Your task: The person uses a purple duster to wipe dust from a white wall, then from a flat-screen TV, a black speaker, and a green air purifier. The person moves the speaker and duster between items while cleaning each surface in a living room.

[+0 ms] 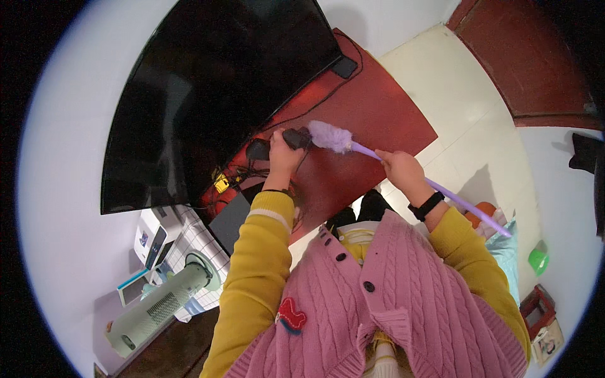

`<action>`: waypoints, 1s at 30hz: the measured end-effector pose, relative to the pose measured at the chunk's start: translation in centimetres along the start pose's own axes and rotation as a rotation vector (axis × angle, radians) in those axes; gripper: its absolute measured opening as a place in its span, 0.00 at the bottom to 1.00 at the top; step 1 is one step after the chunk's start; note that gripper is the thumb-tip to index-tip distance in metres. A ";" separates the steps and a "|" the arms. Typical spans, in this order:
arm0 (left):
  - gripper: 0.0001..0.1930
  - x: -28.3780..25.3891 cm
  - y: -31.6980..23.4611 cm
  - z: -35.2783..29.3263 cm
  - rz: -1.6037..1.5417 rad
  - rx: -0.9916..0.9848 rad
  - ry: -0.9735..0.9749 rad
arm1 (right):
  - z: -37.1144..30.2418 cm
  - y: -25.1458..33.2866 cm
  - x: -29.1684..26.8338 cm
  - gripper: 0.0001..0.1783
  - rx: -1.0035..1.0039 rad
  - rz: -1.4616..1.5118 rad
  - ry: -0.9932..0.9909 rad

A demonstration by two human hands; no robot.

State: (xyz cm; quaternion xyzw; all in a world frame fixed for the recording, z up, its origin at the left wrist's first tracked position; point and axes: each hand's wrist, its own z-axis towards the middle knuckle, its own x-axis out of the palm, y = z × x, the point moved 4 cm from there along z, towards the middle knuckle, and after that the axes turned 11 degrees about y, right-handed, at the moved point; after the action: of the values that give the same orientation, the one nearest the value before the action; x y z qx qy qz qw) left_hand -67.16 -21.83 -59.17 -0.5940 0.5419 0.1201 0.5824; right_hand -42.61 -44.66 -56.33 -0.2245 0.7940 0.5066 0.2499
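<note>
My right hand (405,174) is closed around the lilac handle of a fluffy duster (331,137), whose head rests over the red tabletop (378,107). The handle's far end sticks out past my wrist to the lower right. My left hand (285,155) grips a small black object (296,138) just left of the fluffy head; its kind I cannot make out. Beside that hand lies another dark rounded thing (257,149) among tangled black cables (242,173). A small yellow item (220,181) sits in the tangle, close to the screen's lower edge.
A large black television (220,94) stands along the table's far left. A flat black box (344,67) lies by its right end. At lower left are a pale green cylindrical appliance (164,305) and a white device (154,236). A green bin (538,261) stands far right.
</note>
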 end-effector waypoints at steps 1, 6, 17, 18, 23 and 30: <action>0.39 0.0 0.1 -0.1 -0.005 -0.012 0.001 | 0.1 -0.4 0.2 0.18 0.115 -0.187 0.002; 0.43 -0.1 0.9 -1.4 -0.033 -0.087 -0.018 | 0.5 0.7 0.6 0.19 -0.153 0.140 -0.136; 0.42 0.4 4.0 -2.7 0.016 -0.077 -0.068 | 2.0 0.0 1.2 0.20 -0.028 -0.272 0.000; 0.42 0.6 4.5 -2.6 0.003 -0.064 -0.076 | 2.0 -0.5 1.5 0.20 0.107 -0.374 0.098; 0.42 1.0 5.3 -2.4 -0.058 0.011 -0.147 | 1.6 0.4 0.8 0.21 -0.060 -0.246 -0.039; 0.43 -0.1 2.8 -2.6 0.094 -0.044 -0.121 | 1.2 0.5 0.4 0.20 -0.037 -0.153 -0.103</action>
State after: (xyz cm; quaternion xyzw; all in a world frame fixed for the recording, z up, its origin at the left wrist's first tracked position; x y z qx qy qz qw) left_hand -70.64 -23.18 -59.90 -0.5721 0.5302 0.1948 0.5947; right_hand -43.04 -43.42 -56.72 -0.2628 0.7512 0.5114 0.3241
